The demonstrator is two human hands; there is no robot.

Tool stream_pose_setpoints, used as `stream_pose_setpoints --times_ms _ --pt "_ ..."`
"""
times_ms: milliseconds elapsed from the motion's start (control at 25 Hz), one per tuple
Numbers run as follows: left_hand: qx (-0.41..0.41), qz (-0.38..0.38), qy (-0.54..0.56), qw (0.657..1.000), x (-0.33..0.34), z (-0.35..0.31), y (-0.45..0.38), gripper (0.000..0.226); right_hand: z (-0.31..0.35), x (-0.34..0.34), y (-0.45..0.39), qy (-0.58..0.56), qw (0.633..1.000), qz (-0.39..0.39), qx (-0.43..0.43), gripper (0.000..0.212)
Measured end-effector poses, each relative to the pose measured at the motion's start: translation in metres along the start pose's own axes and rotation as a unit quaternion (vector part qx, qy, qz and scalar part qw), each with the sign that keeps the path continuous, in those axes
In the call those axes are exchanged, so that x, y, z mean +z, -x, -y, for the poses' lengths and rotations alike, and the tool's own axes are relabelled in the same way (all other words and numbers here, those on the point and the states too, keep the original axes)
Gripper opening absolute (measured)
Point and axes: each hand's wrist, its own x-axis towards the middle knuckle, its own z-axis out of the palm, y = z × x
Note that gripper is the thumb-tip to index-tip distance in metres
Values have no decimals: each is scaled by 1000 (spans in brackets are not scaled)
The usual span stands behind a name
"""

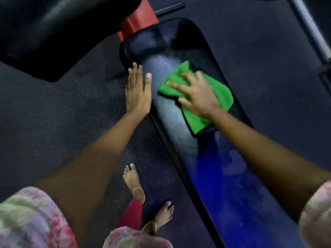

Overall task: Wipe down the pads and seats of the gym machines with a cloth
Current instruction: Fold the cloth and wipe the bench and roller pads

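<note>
A long black bench pad (172, 126) runs from the upper middle down to the lower right, shiny where light falls on it. A green cloth (217, 92) lies flat on its upper part. My right hand (197, 93) presses on the cloth with fingers spread and straight. My left hand (138, 90) rests flat against the pad's left edge, fingers straight and together, holding nothing.
Another black padded seat (44, 33) fills the upper left, on a red frame post (139, 20). A grey metal bar (311, 31) crosses the upper right. Dark speckled rubber floor (62, 113) surrounds the bench. My bare feet (132, 181) stand left of the bench.
</note>
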Motion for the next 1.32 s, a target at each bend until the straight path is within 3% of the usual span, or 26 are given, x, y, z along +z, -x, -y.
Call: stream_pose_setpoints --times_ms 40,120,160,240,320,400,480,560,640,680,720,760,800,880,920,960,1000,1040,1120,1160,1200,1240,1280,1320 --pt "-3 3 -27 1000 3 -2 1 56 -17 -4 4 -7 994 -5 105 50" --pt "-12 -2 -60 998 12 -7 10 58 -24 -6 11 -18 941 -27 336 51" --pt "-18 -10 -70 997 19 -10 17 59 -10 -6 16 -15 923 -36 383 52" --pt "-28 -26 -89 995 32 -14 32 59 34 2 35 -36 938 -38 343 54" --pt "-27 -35 -97 994 43 -16 45 60 63 11 74 -44 980 -44 190 54" --pt "-22 -42 -109 993 47 -16 51 61 45 15 111 -13 1000 -25 12 56" --pt "-16 -44 -126 991 48 -14 51 60 -3 10 127 15 998 -10 -64 57" --pt "-7 -45 -141 989 50 -13 53 62 -24 2 130 6 996 -41 81 56" --pt "-10 -57 -150 987 51 -13 54 63 1 5 120 -12 940 -72 334 53" --pt "-16 -62 -153 986 52 -14 55 64 26 10 116 -27 903 -65 423 54" --pt "-23 -66 -155 985 53 -15 57 64 51 11 116 -40 885 -65 459 56" --pt "-29 -67 -158 985 54 -17 59 64 70 10 120 -50 895 -80 437 58" --pt "-28 -64 -165 984 57 -18 64 64 79 14 134 -45 930 -88 353 60" --pt "1 -48 -196 979 62 -20 79 66 60 20 176 15 995 -64 76 59" --pt "24 -36 -217 975 65 -19 88 68 37 16 193 24 999 -36 -23 58" --pt "48 -22 -236 970 68 -19 97 71 16 15 205 28 998 -27 -55 57" --pt "70 -9 -251 966 71 -19 105 74 2 12 214 32 999 -43 -8 57" --pt "86 -1 -259 962 73 -19 113 77 -1 11 219 29 992 -67 104 56" --pt "103 7 -266 958 77 -21 123 82 29 16 214 25 913 -129 387 54" --pt "107 10 -270 957 79 -23 126 83 55 20 209 12 872 -134 471 55" --pt "113 14 -276 955 81 -24 131 85 80 20 206 -9 854 -129 505 57" --pt "121 21 -281 952 82 -26 137 87 98 18 208 -30 864 -117 488 59" --pt "131 29 -284 949 84 -28 143 90 107 19 219 -32 903 -99 417 61" --pt "141 34 -283 948 86 -29 150 93 102 21 237 -5 954 -87 286 62"
